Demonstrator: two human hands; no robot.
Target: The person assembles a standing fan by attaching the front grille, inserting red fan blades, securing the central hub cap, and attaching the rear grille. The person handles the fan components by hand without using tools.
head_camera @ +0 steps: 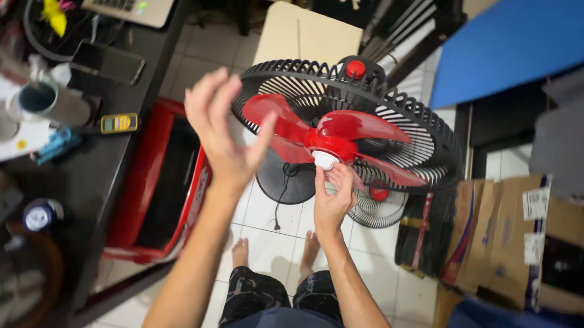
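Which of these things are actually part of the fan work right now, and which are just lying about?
In hand:
- white cap, pinched by right hand
- red blades
- black grille
- left hand, raised, open, holding nothing

Lying about:
- laptop
- phone
- yellow meter
- red case
- cardboard boxes
- small grille on the floor

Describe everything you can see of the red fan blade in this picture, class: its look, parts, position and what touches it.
The red fan blade is a glossy, slightly see-through plastic propeller with three curved vanes joined at a round hub. It sits inside the black rear grille, with no front grille over it. A white cap sits at the hub's centre. The right hand pinches that cap with its fingertips; the left hand is open, its thumb by one vane. Real contact there is unclear.
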